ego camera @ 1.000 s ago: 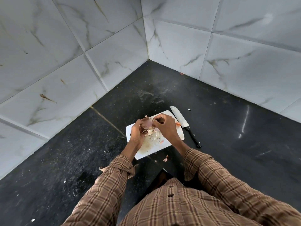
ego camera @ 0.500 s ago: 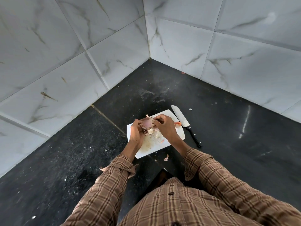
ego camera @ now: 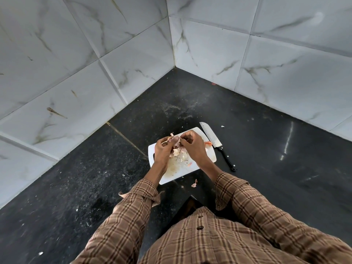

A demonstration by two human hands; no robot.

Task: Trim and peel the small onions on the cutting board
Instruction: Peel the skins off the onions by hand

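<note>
— Marble-veined wall tiles meet in a corner behind a dark speckled bench (ego camera: 80, 178), and on it lies a white cutting board (ego camera: 210, 160) with both hands working just above it.

— What does each grip hold?

— The left hand (ego camera: 163, 149) is closed around a small onion (ego camera: 176, 142), which sits raised off the board between the two hands. The right hand (ego camera: 193, 147) has its fingertips (ego camera: 183, 137) pinched narrow on what looks like a strip of skin at the onion's top, judging by the pose. Whether the strip has come free cannot be told.

— And the knife?

— The knife (ego camera: 214, 139) lies flat on the bench just to the right of the right hand, its blade beside the board's edge and its black handle pointing back toward the person. Neither hand touches it.

— How far along is the job?

— Peeling is the step in hand. Loose skins and trimmings (ego camera: 178, 154) are heaped on the board directly under the hands, and one scrap of peel (ego camera: 194, 184) lies on the bench nearer the person, so some work appears done. A small orange piece (ego camera: 208, 143) sits on the board to the right of the right hand. How many onions remain unpeeled is hidden by the hands and the heap.
</note>
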